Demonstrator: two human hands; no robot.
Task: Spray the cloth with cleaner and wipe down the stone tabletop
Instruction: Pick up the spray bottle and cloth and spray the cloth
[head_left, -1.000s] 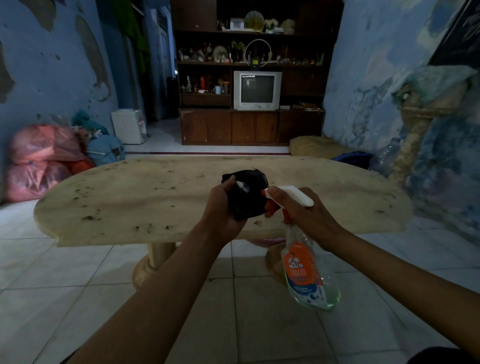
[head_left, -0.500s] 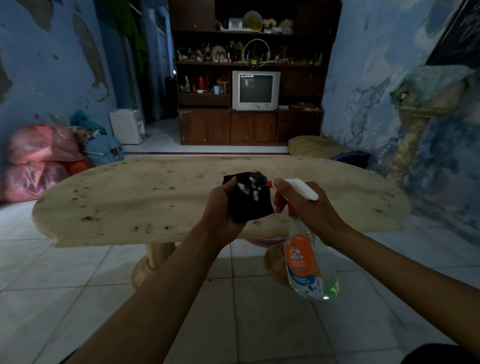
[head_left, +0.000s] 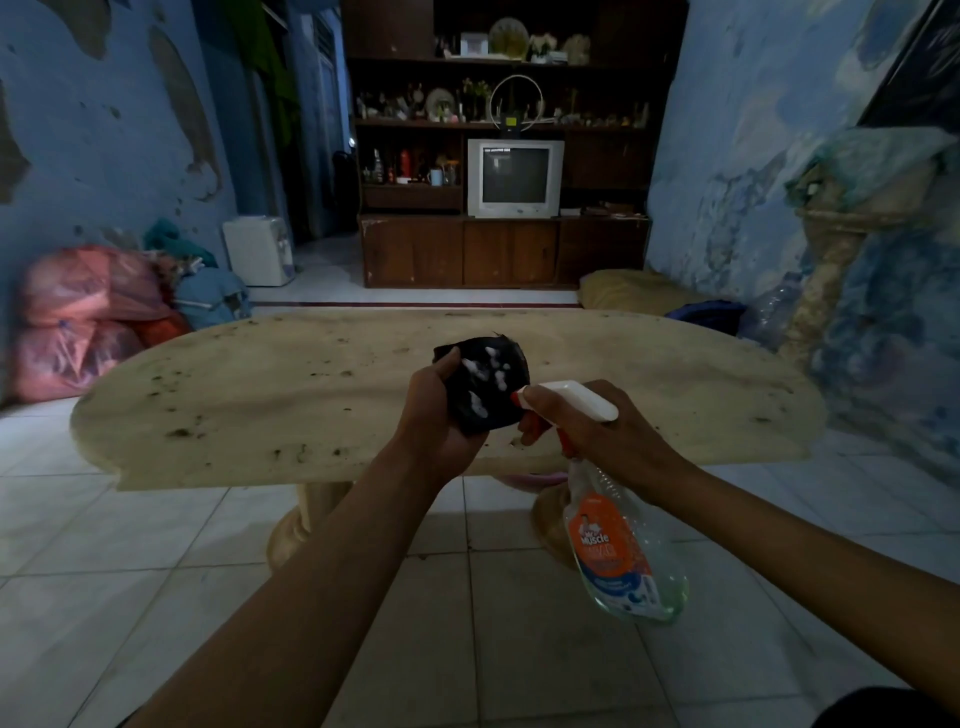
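Head view. We note the left hand (head_left: 435, 415) closed around a bunched black cloth (head_left: 485, 387), held up above the near part of the stone tabletop (head_left: 260, 395); white foam blobs dot the cloth's face. The right hand (head_left: 597, 436) grips the neck of a spray bottle (head_left: 618, 540), fingers wrapped over the red trigger, the white nozzle touching or just short of the cloth; we cannot tell which. The bottle hangs tilted below the table edge, over the tiled floor (head_left: 156, 597).

Writing: we read "Mr Muscle" on the orange label; the smaller print below it is illegible. Faint text on the television (head_left: 514, 176) screen is too small to read.

Hard to make out: the room is dim. Dark specks scatter across the tabletop. Our forearms hide part of the table's pedestals, and shelf items behind blur together.
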